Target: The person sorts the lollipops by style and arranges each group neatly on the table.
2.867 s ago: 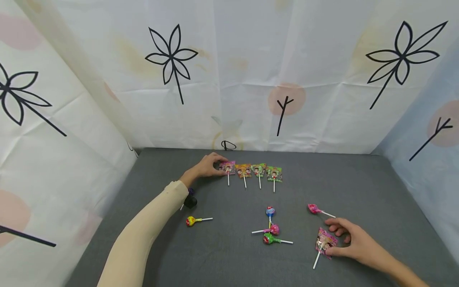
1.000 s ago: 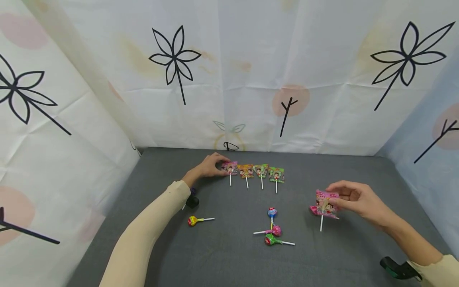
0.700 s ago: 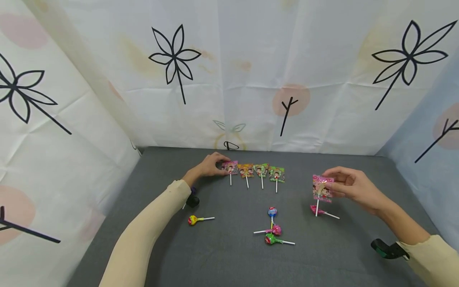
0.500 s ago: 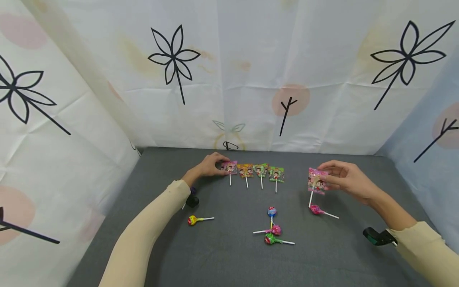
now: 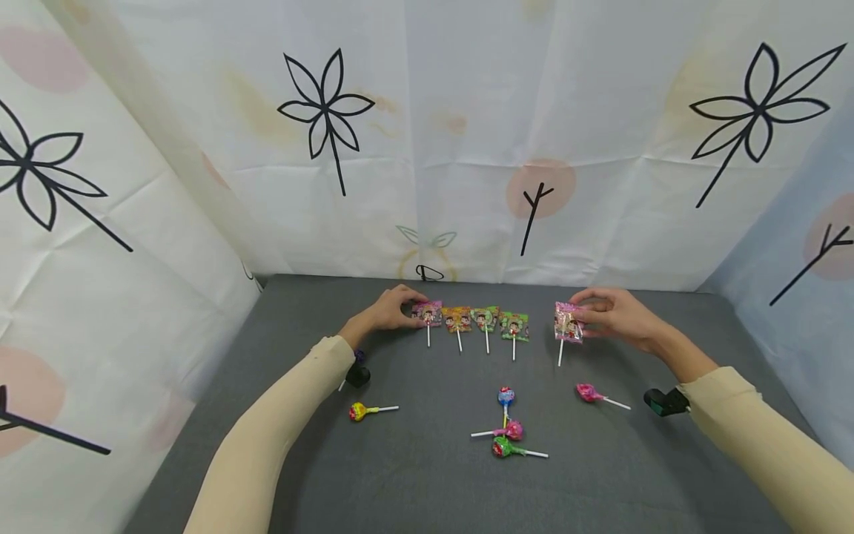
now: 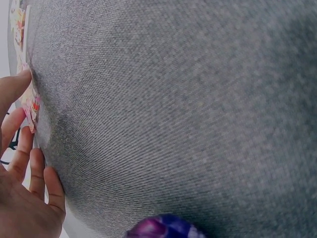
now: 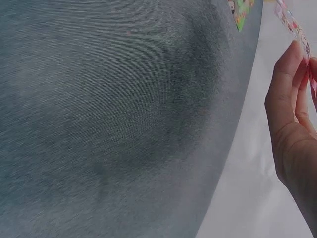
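In the head view, my left hand [image 5: 394,308] is at the left end of a row of flat-packet lollipops. Its thumb and index finger pinch the edges of a pink-wrapped lollipop [image 5: 430,313] lying on the table. Beside that one lie an orange-packet lollipop [image 5: 457,319] and two green-packet lollipops [image 5: 485,319], sticks toward me. Right of the row, my right hand [image 5: 617,317] pinches another pink-packet lollipop [image 5: 568,323] between thumb and fingers, its stick pointing down. The right wrist view shows that packet [image 7: 295,30] edge-on, raised over the cloth.
On the grey table [image 5: 427,489] lie round lollipops: yellow [image 5: 358,411], blue [image 5: 506,395], pink [image 5: 513,429] and green [image 5: 503,446] near the middle, another pink [image 5: 588,392] at right. A purple one [image 6: 166,227] is beneath the left wrist. A patterned curtain [image 5: 454,111] stands behind.
My right hand has lifted the pink-packet lollipop from the front right and carried it away from me and leftward, toward the row's right end. My left hand has stayed in place.
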### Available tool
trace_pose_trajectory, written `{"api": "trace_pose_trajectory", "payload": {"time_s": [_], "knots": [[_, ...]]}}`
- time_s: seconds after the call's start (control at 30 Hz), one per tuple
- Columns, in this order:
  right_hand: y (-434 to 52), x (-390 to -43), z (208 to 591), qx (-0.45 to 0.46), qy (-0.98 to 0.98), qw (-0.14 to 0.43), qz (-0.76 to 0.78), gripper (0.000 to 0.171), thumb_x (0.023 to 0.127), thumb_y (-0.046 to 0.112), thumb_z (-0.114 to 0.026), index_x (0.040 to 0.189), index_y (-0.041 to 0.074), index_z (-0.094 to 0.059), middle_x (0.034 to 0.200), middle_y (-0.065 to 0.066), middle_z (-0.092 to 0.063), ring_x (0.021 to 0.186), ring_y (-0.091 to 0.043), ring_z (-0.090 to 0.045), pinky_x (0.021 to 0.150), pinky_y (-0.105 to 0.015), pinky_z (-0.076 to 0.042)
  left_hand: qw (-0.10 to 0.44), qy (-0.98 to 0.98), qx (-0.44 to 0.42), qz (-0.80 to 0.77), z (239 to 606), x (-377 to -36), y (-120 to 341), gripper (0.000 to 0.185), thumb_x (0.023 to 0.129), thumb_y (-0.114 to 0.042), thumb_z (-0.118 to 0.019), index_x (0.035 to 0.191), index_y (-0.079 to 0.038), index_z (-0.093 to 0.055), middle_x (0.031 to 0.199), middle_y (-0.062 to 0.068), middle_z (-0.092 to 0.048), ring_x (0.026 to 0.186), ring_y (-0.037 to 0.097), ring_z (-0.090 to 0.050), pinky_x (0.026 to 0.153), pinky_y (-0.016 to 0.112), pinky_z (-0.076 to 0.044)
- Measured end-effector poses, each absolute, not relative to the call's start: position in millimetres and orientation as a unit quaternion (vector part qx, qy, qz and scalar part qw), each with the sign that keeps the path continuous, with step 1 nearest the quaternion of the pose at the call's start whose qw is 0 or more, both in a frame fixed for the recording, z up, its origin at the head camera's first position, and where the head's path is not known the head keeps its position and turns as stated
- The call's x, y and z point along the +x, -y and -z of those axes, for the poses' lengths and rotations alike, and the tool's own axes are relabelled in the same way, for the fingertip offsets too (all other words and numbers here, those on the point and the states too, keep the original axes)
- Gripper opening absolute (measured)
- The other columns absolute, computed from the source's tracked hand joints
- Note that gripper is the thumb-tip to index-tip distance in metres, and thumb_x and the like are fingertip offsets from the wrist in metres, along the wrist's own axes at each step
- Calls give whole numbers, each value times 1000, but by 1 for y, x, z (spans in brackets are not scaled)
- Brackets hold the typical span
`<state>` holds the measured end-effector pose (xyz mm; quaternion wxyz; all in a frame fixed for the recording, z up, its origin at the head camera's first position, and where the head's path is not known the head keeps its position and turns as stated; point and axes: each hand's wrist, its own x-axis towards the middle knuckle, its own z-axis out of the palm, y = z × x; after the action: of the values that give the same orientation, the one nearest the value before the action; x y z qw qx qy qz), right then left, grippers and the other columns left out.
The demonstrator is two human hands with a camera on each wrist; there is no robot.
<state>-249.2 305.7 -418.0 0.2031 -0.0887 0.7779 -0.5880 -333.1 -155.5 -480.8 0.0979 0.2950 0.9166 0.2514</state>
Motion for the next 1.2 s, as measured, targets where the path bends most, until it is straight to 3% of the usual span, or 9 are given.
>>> {"api": "trace_pose_trajectory", "payload": {"time_s": [0.57,1.2], "knots": [[-293,-279,442,-68,-785,253,562,36,104,5,-59,135,-11,-51,111,-23,-64,97,-26,-63,87,-50,-55,101,-914,298,-255,480,-330,156,51,91,-26,-80,136,-5,-65,134,18,-55,124,32,-49,108,53,-30],[-279,-288,443,-85,-813,283,502,34,101,-2,-60,131,-15,-51,112,-22,-65,99,-27,-64,84,-46,-56,101,-915,301,-250,482,-335,156,52,91,-25,-80,136,-5,-65,135,17,-54,125,31,-48,108,51,-29]]}}
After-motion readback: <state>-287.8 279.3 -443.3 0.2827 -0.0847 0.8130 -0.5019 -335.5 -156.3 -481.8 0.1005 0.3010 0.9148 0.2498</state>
